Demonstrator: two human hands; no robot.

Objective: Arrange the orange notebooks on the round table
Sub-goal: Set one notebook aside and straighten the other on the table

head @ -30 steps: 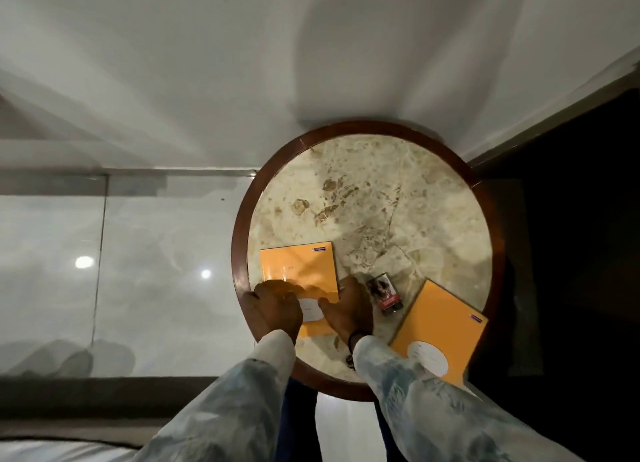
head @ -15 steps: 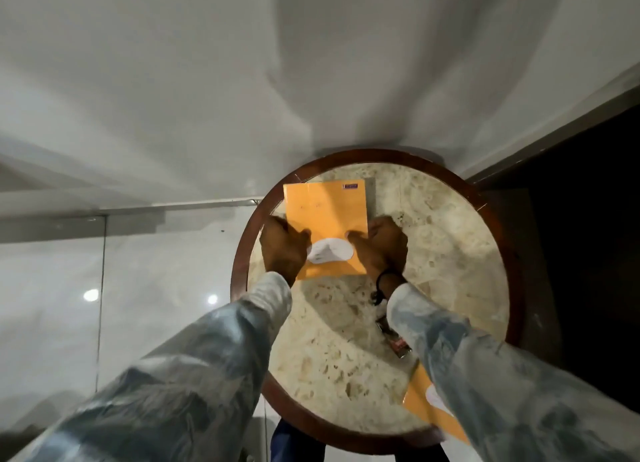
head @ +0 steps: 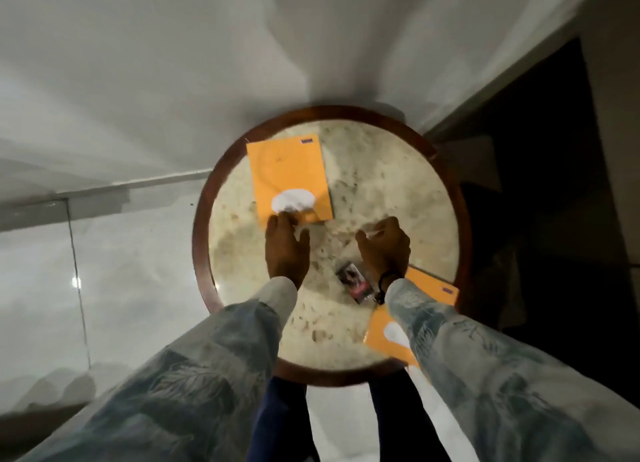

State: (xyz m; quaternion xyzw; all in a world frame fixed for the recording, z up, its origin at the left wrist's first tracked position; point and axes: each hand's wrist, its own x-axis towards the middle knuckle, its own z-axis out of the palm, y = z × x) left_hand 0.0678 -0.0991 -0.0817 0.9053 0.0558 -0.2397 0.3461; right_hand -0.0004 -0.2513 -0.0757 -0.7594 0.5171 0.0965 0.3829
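One orange notebook (head: pixel 287 174) with a white oval label lies flat at the far left of the round table (head: pixel 207 226), which has a marble top and a dark wooden rim. My left hand (head: pixel 285 247) is open, its fingertips touching that notebook's near edge. My right hand (head: pixel 384 248) hovers open over bare marble to the right, holding nothing. A second orange notebook (head: pixel 382 333) lies at the near right rim, largely hidden under my right sleeve.
A small dark card or packet (head: pixel 353 283) lies on the marble between my wrists. A white wall is behind the table, a glossy tiled floor (head: pixel 104 271) to the left, and a dark opening (head: pixel 540 184) to the right.
Both hands have let go of the notebook's sides and drawn back toward me. The notebook stays at the far left of the table. The view shifted slightly.
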